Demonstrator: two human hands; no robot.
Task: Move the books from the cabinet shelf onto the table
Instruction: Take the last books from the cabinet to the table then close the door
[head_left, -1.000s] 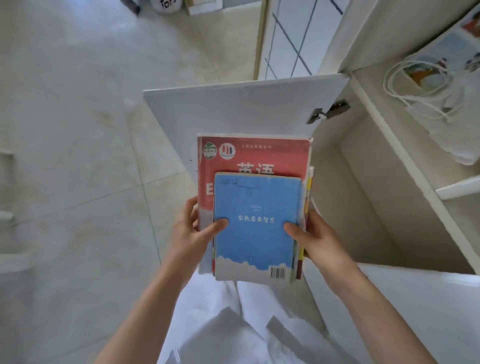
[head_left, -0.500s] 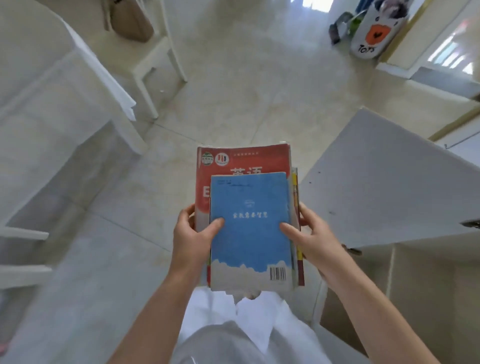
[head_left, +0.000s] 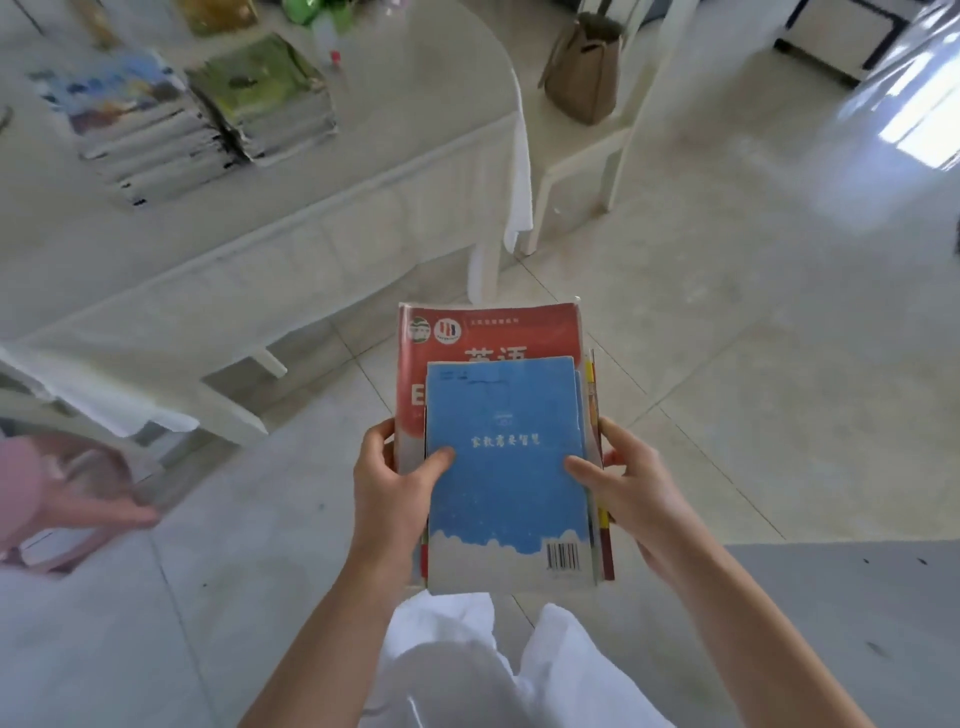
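I hold a small stack of books in front of me, over the floor. A blue book (head_left: 506, 467) lies on top of a larger red book (head_left: 488, 332). My left hand (head_left: 395, 483) grips the stack's left edge, thumb on the blue cover. My right hand (head_left: 631, 488) grips the right edge the same way. The table (head_left: 363, 171) with a white cloth stands ahead to the left, apart from the stack. Two piles of books (head_left: 192, 114) lie on it. The cabinet shelf is out of view.
A white chair (head_left: 587, 150) with a brown bag (head_left: 584, 73) on it stands right of the table. A pink stool (head_left: 62, 499) is at the left edge. The white cabinet door (head_left: 857, 597) is low on the right. Tiled floor lies between me and the table.
The view has swung left from the open cabinet to the table. The stack stays in both hands with the same grip. The table and its book piles have come into view.
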